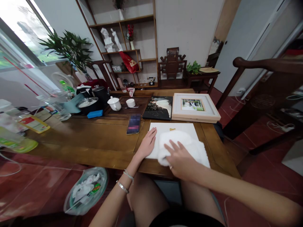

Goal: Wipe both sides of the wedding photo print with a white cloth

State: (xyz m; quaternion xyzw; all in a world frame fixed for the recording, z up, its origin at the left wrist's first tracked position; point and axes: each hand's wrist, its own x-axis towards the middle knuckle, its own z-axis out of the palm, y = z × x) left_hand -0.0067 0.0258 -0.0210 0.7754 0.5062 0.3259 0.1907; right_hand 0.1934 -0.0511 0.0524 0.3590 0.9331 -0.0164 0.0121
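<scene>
A flat white panel [172,126] lies on the wooden table in front of me, a small gold-coloured piece [172,129] showing near its upper edge. Resting flat along the panel's left side is my left hand [148,141], its fingers stretched out and holding nothing. My right hand [178,156] grips a bunched white towel [182,138] from above, pressing it on the panel. The towel covers much of the panel's middle and right side and hangs past its lower right corner.
Behind the panel lie a framed photo [195,100] and a dark picture [155,113]. A phone [133,124] is to the left, a white teapot [114,103] and white cup [130,102] farther back. Bottles [35,123] crowd the far left; a lined bin [88,189] stands below.
</scene>
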